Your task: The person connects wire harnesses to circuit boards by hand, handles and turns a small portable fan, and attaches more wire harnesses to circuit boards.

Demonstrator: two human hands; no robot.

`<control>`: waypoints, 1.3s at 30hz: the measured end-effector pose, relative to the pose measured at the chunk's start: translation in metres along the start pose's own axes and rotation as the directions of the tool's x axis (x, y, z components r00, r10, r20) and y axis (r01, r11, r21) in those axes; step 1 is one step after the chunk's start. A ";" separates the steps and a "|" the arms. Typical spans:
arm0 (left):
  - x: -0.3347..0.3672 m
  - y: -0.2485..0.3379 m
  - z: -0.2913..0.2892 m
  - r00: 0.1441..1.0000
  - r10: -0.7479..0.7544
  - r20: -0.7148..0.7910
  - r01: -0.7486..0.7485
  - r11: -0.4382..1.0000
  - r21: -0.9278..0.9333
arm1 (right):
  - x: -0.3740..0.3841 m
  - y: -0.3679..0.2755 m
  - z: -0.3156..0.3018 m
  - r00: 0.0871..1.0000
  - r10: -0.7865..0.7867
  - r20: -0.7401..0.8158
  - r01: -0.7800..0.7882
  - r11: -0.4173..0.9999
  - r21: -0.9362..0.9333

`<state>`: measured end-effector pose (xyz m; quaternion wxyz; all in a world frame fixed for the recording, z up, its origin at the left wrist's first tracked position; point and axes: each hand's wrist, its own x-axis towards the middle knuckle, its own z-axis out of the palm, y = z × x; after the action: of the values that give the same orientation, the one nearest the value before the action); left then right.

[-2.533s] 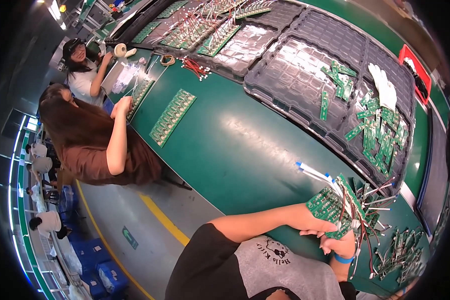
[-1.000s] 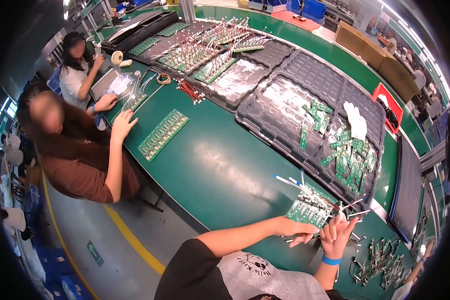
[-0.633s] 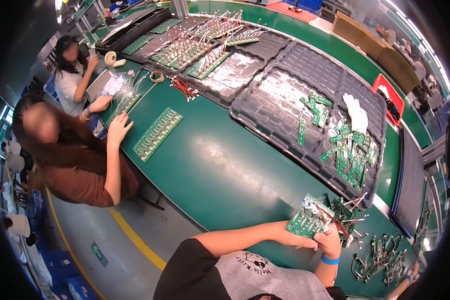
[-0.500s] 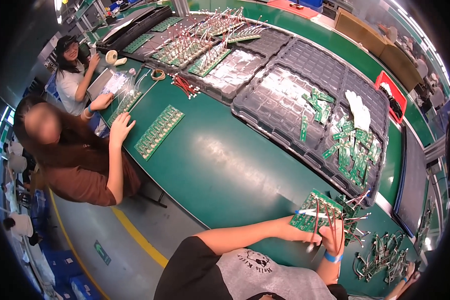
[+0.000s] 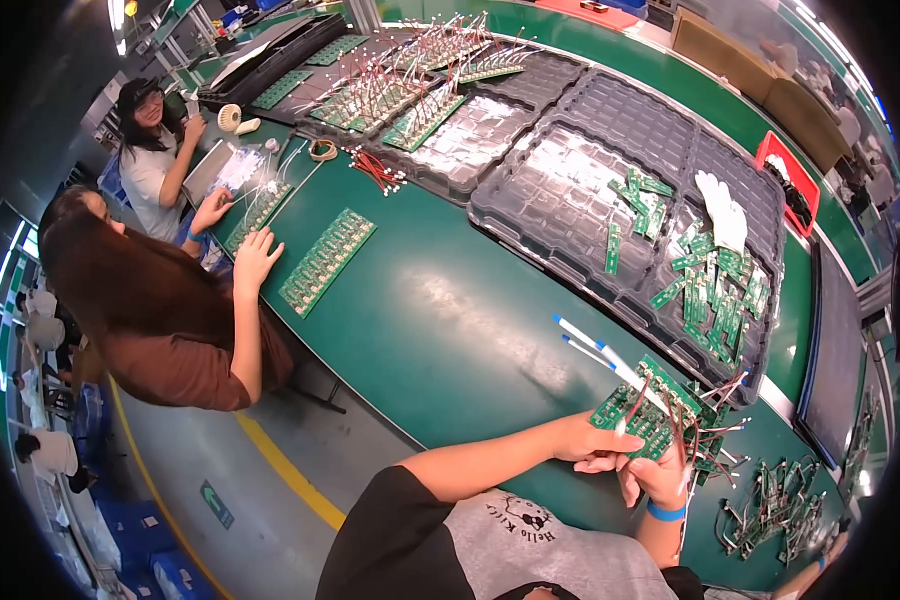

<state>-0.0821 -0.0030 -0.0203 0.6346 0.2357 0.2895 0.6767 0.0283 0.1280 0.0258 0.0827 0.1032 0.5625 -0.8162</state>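
A green circuit board panel [image 5: 653, 412] with small parts and wires is held between my two hands, tilted above the table. My left hand [image 5: 585, 442] grips its left lower edge, thumb on the face. At the lower right, my right hand [image 5: 660, 482], with a blue band at the wrist, closes on the same panel; some of its fingers are hidden. White flat cables [image 5: 625, 372] with blue ends run across the panel and stick out past its upper left. Just behind its right side are more boards with red, black and white wires [image 5: 718, 425].
Black trays [image 5: 530, 240] hold small green boards [image 5: 715, 300], a white glove [image 5: 722, 212] and wired panels [image 5: 370, 95]. Wired boards [image 5: 770, 510] lie at right. Another panel [image 5: 327, 262] lies left, near a co-worker [image 5: 150, 300] handling boards. A red bin [image 5: 788, 182] stands far right.
The white cables, which lay across the panel, now point up and left beyond its edge. My left hand has shifted slightly on the panel. The near co-worker's head has turned away.
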 end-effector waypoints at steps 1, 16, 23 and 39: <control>-0.002 0.003 -0.002 0.999 -0.040 0.034 0.042 0.998 -0.045 | 0.003 -0.003 0.006 0.999 -0.040 -0.022 0.040 0.999 0.018; -0.002 0.007 -0.002 0.992 0.126 0.016 -0.124 0.988 -0.091 | 0.016 0.013 -0.020 0.877 -0.381 -0.293 0.475 0.784 0.399; 0.001 0.011 0.008 0.997 -0.049 0.062 0.030 0.958 0.286 | 0.006 0.013 -0.006 0.969 -0.063 -0.238 0.061 0.998 -0.017; -0.001 0.006 -0.001 0.996 -0.077 -0.043 0.086 0.951 0.298 | 0.004 -0.016 -0.002 0.990 0.126 0.066 -0.116 0.983 -0.139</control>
<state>-0.0867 -0.0038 -0.0169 0.6145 0.3067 0.4080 0.6016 0.0210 0.1353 0.0381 0.1597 0.1010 0.6058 -0.7729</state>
